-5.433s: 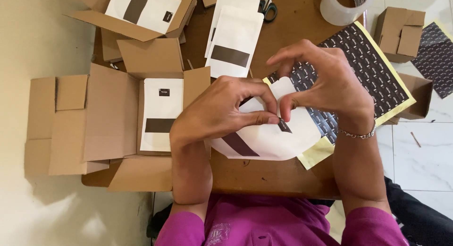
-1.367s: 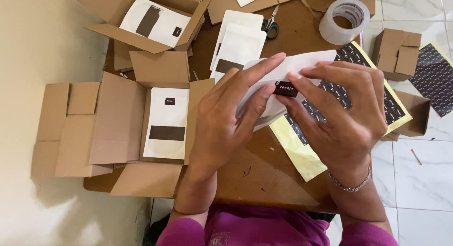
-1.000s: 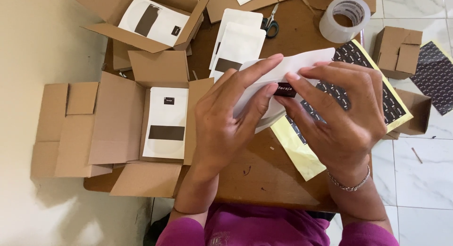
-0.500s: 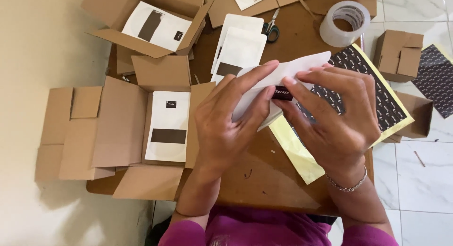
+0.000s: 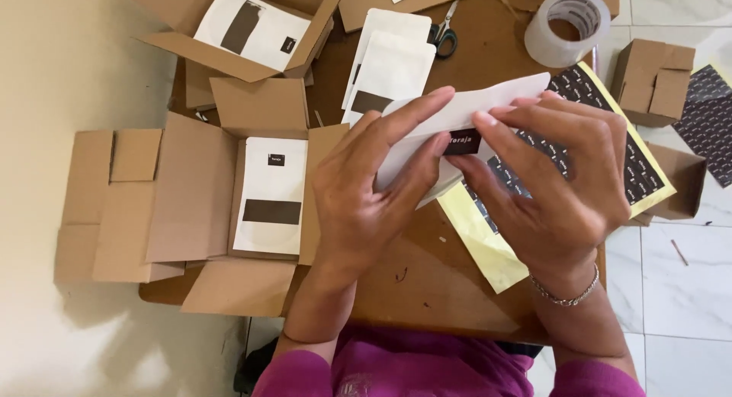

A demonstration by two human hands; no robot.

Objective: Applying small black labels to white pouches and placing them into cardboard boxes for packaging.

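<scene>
We hold a white pouch (image 5: 465, 111) above the brown desk (image 5: 427, 283) between both hands. Our left hand (image 5: 366, 199) lies flat along the pouch's near side, its fingers (image 5: 404, 126) stretched out and pressed against the paper, thumb underneath. Our right hand (image 5: 564, 184) covers the other end, its fingers (image 5: 503, 134) spread, with the forefinger and thumb pressing a small black sticker (image 5: 462, 142) onto the pouch face. Just beyond our right fingers, partly hidden under the hand, lies a yellow-backed sheet of black stickers (image 5: 640, 176). Past our fingertips sit two more white pouches (image 5: 389, 69), a pair of scissors (image 5: 442, 35) and a roll of clear tape (image 5: 568, 27). To the left of our left fingers an open cardboard box (image 5: 191, 199) holds a flat white pouch with a dark band (image 5: 271, 195).
</scene>
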